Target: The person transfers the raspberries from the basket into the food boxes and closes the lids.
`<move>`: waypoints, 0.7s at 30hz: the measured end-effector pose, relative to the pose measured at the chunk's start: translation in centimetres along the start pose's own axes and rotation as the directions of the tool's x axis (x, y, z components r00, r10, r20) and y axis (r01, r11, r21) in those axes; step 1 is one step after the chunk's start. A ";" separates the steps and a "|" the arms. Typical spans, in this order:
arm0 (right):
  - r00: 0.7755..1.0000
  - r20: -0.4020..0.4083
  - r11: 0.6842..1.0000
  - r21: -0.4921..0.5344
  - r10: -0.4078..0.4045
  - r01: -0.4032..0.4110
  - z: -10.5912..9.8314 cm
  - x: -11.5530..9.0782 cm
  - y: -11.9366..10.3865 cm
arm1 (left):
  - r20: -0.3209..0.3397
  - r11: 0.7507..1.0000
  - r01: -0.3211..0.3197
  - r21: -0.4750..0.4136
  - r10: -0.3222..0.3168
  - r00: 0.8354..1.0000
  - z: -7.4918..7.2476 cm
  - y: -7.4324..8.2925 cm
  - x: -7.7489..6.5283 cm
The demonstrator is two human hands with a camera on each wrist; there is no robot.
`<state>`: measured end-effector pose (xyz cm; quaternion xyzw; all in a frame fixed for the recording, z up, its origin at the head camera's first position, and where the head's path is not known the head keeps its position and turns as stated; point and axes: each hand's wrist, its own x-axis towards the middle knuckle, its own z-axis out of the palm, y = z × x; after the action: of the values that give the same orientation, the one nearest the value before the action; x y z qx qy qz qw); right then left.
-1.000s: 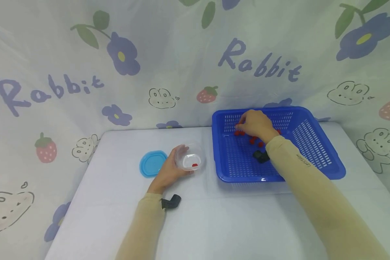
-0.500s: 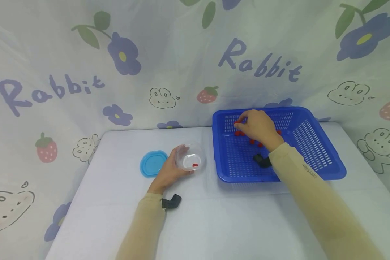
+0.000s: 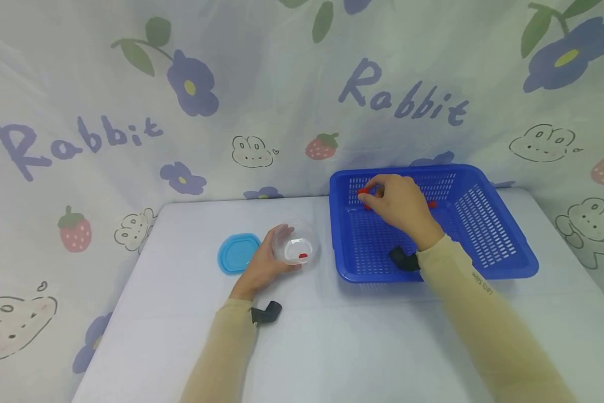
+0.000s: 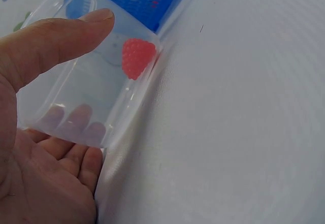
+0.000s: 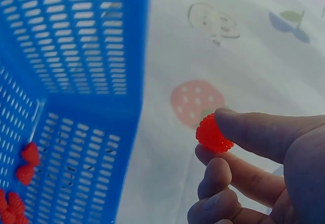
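Observation:
My left hand holds a clear plastic tub upright on the white table, thumb on one side and fingers on the other. One red raspberry lies inside at the bottom. Between thumb and index finger, my right hand pinches another red raspberry above the back left part of the blue basket. Several more raspberries lie inside the basket, partly covered by the right hand in the head view.
A light blue lid lies on the table left of the tub. The basket's perforated walls stand right of the tub. Behind the table hangs a patterned cloth. Black devices are strapped to both wrists.
My right hand has lifted slightly and shifted a little left with the pinched raspberry, now clearer of the others. The left hand and tub have stayed put.

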<state>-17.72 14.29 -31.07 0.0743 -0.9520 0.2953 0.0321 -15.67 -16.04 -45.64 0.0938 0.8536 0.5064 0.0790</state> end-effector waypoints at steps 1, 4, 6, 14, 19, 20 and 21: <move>1.000 -0.006 1.000 0.004 -0.011 0.011 0.0 -0.2 -0.2 | -0.001 1.000 0.002 0.001 -0.002 1.000 0.0 0.0 0.0; 0.999 -0.025 0.999 0.012 -0.034 0.034 0.1 -0.7 -0.7 | -0.002 1.000 0.004 0.002 -0.004 1.000 0.0 0.0 0.0; 0.998 -0.037 0.999 0.016 -0.043 0.044 0.3 -1.0 -1.0 | 0.002 1.000 0.001 0.000 -0.001 1.000 0.0 0.0 0.0; 0.994 -0.073 0.994 0.077 -0.078 0.084 0.9 -2.2 -2.2 | -0.002 1.000 0.005 -0.010 -0.005 1.000 -0.1 0.0 0.0; 0.993 -0.072 0.987 0.125 -0.089 0.097 1.5 -2.7 -2.7 | 0.004 1.000 -0.005 -0.008 0.005 1.000 -0.1 0.0 0.0; 0.994 -0.070 0.986 0.139 -0.086 0.095 1.7 -2.8 -2.8 | 0.004 1.000 -0.005 -0.009 0.005 1.000 -0.1 0.0 0.0; 0.994 -0.070 0.984 0.150 -0.082 0.092 1.8 -2.9 -2.8 | 0.005 1.000 -0.006 -0.006 0.006 1.000 -0.1 0.0 0.0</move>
<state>-14.41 11.30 -31.33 0.1088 -0.9207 0.3682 0.0695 -15.68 -16.11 -45.56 0.0974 0.8516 0.5089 0.0802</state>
